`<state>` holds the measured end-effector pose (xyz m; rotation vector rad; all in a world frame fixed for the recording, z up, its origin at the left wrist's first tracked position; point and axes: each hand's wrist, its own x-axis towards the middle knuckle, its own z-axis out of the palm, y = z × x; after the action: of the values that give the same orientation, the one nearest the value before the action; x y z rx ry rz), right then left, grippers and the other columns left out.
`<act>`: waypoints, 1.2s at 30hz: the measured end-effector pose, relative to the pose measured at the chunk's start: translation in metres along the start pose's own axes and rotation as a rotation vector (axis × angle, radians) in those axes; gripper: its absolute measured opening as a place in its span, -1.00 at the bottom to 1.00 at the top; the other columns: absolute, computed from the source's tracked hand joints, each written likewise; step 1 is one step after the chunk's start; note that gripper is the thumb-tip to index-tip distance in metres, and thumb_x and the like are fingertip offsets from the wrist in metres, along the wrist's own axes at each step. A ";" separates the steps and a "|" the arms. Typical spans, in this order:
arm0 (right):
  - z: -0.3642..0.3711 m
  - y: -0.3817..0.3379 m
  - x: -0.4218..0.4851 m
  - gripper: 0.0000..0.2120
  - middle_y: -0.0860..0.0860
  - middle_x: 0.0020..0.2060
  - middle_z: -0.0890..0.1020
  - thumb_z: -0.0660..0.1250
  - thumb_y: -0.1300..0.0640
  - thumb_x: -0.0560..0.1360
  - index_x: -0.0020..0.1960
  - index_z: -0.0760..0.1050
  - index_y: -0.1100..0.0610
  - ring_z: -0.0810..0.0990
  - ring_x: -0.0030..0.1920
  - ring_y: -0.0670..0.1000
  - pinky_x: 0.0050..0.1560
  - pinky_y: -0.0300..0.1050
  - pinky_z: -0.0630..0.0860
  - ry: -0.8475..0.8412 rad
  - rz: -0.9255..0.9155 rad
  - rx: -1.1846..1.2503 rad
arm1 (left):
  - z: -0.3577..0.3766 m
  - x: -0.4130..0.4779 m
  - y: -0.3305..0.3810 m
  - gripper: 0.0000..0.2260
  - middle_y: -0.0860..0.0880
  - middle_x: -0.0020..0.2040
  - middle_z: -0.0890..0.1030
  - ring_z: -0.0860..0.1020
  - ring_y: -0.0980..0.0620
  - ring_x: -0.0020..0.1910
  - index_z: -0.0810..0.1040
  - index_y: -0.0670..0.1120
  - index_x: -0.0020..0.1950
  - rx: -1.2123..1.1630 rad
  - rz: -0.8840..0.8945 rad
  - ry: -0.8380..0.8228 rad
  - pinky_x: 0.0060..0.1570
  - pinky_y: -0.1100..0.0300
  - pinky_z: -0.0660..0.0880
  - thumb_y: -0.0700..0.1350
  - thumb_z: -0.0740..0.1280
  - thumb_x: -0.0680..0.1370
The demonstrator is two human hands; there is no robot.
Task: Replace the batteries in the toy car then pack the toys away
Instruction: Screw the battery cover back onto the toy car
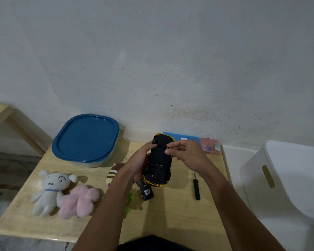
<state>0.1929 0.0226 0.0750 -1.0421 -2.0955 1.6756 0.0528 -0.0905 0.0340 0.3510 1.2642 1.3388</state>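
I have the toy car (159, 160) flipped belly-up above the middle of the wooden table (170, 214), its black underside facing me and a yellow body edge showing at both ends. My left hand (140, 160) is wrapped around the car's left flank, closed on it and carrying its weight. My right hand (187, 153) sits at the far end of the chassis with thumb and forefinger pinched together; whether they hold something tiny I cannot tell. Just under the near end of the car a black cylindrical object with white print (145, 191) lies on the table. A small black-handled screwdriver (196, 187) lies to the right of it, apart from the car. Partly behind my left wrist is a brown-and-white striped plush (112, 173). Farther left lie a pink plush (79, 201) and a white plush dog (51, 189), touching each other. At the back left stands a container with a blue lid (85, 138); at the back right, against the wall, a flat blue and pink case (203, 143). A white bin (286, 178) stands off the table's right side.
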 end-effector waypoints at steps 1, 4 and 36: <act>0.001 0.001 0.000 -0.83 -0.01 -0.15 0.71 0.53 0.13 0.39 -0.04 0.64 0.02 0.64 -0.24 -0.21 -0.26 -0.38 0.49 0.008 -0.001 0.006 | 0.000 0.000 0.000 -0.70 -0.25 0.22 0.61 0.62 -0.21 0.08 0.58 0.12 0.26 -0.004 0.000 0.002 -0.03 -0.08 0.61 0.09 0.20 0.59; 0.003 0.004 -0.001 -0.82 -0.04 -0.14 0.71 0.55 0.13 0.37 -0.04 0.65 0.01 0.66 -0.15 -0.17 -0.16 -0.34 0.53 0.028 -0.018 0.018 | -0.001 0.000 0.000 -0.69 -0.24 0.21 0.62 0.60 -0.25 0.13 0.59 0.11 0.26 -0.008 -0.009 0.009 -0.04 -0.09 0.60 0.11 0.22 0.57; 0.026 0.040 -0.012 -0.83 -0.06 0.00 0.69 0.33 0.01 0.55 0.09 0.60 0.03 0.62 -0.03 -0.19 -0.12 -0.35 0.44 0.058 0.152 0.246 | 0.005 0.001 -0.012 -0.71 -0.25 0.16 0.64 0.65 -0.19 0.01 0.54 0.05 0.33 -0.077 0.078 -0.058 -0.09 -0.03 0.61 -0.15 0.25 0.62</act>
<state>0.2007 -0.0017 0.0332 -1.1772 -1.7581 1.8922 0.0628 -0.0909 0.0254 0.3855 1.1574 1.4294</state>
